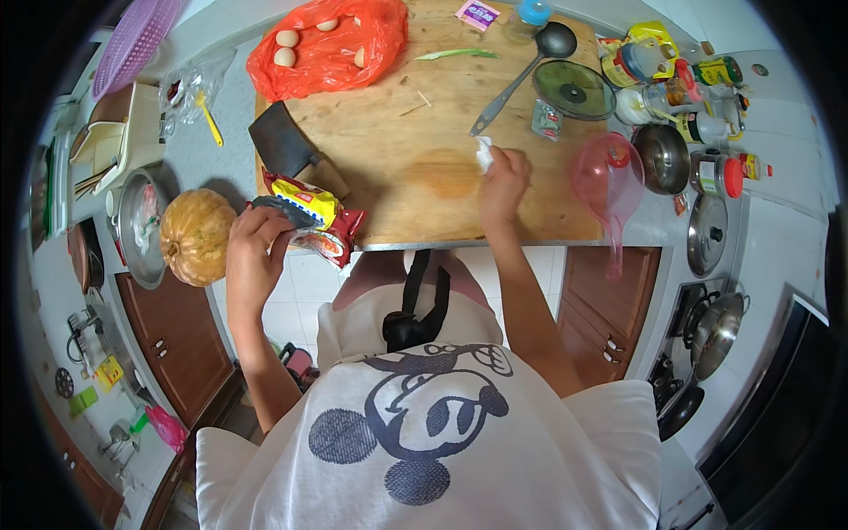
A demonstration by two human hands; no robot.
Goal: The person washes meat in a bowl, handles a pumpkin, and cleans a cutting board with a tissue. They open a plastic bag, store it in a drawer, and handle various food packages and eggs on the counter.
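Note:
My right hand [507,182] grips a crumpled white tissue [485,154] on the wooden board [397,139], beside a wet-looking orange-brown patch. At the board's left front corner, my left hand [258,242] holds a dark piece of packaging against a red and yellow food packet [308,202]; its exact grip is partly hidden. Just behind that packet lies a cleaver [285,139] with a wooden handle. A grey ladle [507,86] points its handle end towards the tissue.
A pumpkin [199,235] sits left of my left hand, by a metal basin [142,252]. Eggs lie in a red plastic bag [344,63]. A glass lid [574,91], a pink plastic scoop [606,172] and several jars and bottles stand at right.

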